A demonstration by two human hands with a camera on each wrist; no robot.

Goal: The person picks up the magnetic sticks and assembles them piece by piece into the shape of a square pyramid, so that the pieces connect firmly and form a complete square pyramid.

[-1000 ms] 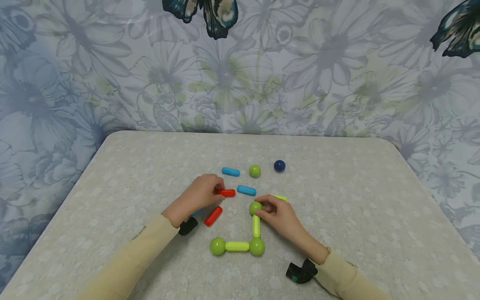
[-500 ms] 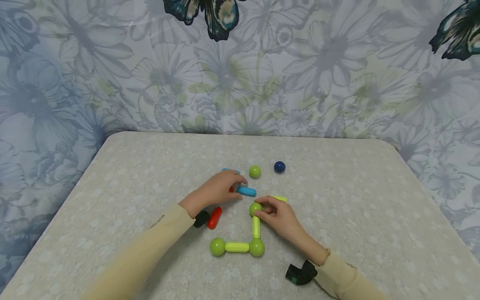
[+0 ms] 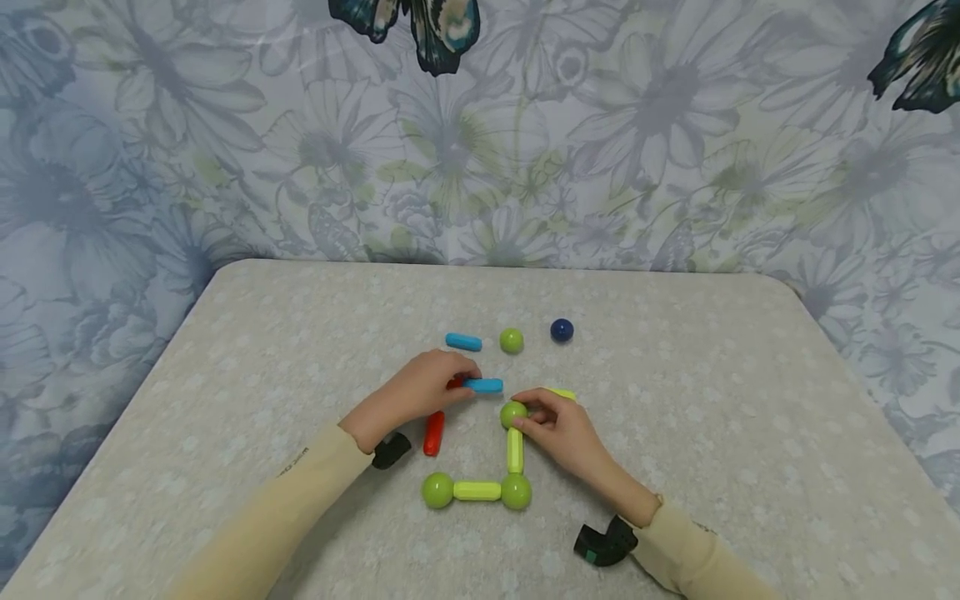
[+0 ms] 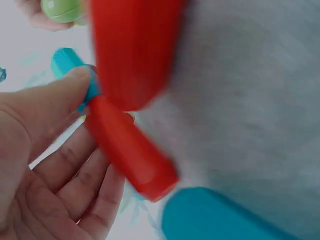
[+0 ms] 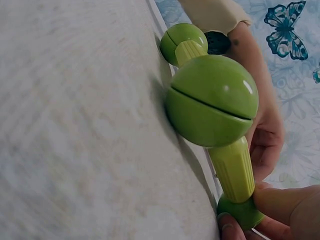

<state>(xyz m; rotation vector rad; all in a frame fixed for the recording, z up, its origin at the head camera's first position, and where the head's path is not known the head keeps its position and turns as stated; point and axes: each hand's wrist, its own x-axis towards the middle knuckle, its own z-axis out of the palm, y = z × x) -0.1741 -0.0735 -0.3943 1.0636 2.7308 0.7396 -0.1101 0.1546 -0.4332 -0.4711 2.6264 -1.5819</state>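
My left hand (image 3: 420, 387) pinches a blue stick (image 3: 486, 386) between thumb and fingers. In the left wrist view a red stick (image 4: 130, 150) meets the blue one end to end, at the thumb tip; the hand mostly hides it in the head view. My right hand (image 3: 558, 429) pinches a green ball (image 3: 513, 413) at the far end of an L shape. That shape has an upright yellow-green stick (image 3: 515, 451), a corner ball (image 3: 516, 492), a sideways yellow-green stick (image 3: 477, 491) and an end ball (image 3: 437, 490). It lies on the table.
Another red stick (image 3: 434, 433) lies beside my left wrist. Farther back are a blue stick (image 3: 463, 342), a loose green ball (image 3: 512, 340) and a dark blue ball (image 3: 562, 330). A yellow-green stick (image 3: 562, 393) is partly behind my right hand. The left wrist view shows another blue stick (image 4: 215, 215).
My left hand reached right with the red stick to the blue stick, took hold there, and drew back slightly left with it. The nearer red stick turned a little. My right hand stayed on the ball.
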